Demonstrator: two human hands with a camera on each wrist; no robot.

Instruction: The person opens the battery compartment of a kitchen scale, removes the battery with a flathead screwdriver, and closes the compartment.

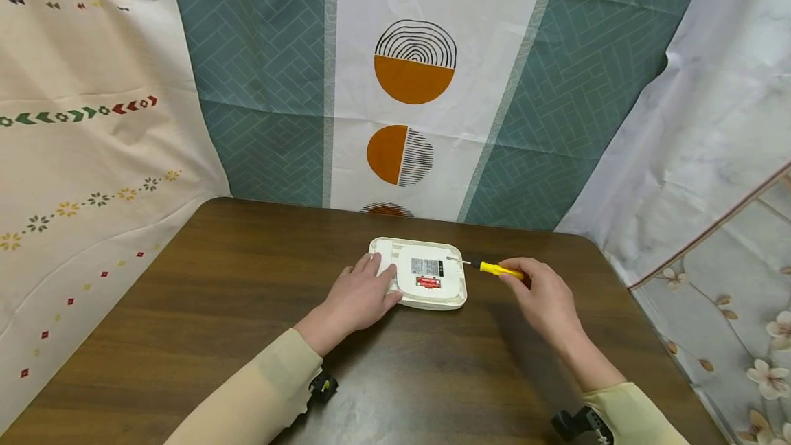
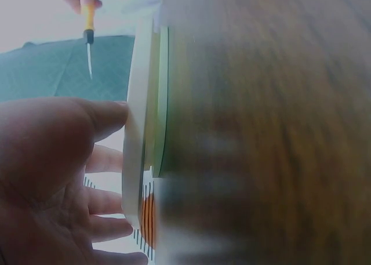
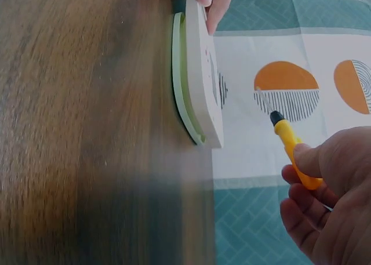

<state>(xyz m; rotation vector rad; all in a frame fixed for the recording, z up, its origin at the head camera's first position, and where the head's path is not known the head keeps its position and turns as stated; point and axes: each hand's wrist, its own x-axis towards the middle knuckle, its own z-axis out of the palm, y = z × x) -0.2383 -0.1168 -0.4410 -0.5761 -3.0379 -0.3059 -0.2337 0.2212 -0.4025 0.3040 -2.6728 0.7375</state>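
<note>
A flat white device (image 1: 426, 254) with rounded corners rests on the table, a grey printed label (image 1: 425, 267) and a small red patch (image 1: 428, 282) on its upturned face. My left hand (image 1: 355, 294) lies over its left edge, fingers fairly straight on the casing; in the left wrist view the thumb touches its side. To the right, my right hand (image 1: 544, 297) grips a yellow screwdriver (image 1: 494, 268) by the handle between thumb and fingers. Its metal shaft overlaps the device's right part in the head view. In the right wrist view, the screwdriver tip (image 3: 259, 90) stands above the face, apart from it.
The dark wooden table (image 1: 247, 280) spreads out around the device. Behind it hangs a patterned cloth (image 1: 266, 88), with a cream cloth (image 1: 93, 156) on the left and a pale floral cloth (image 1: 711, 259) on the right. Both wrists carry dark straps.
</note>
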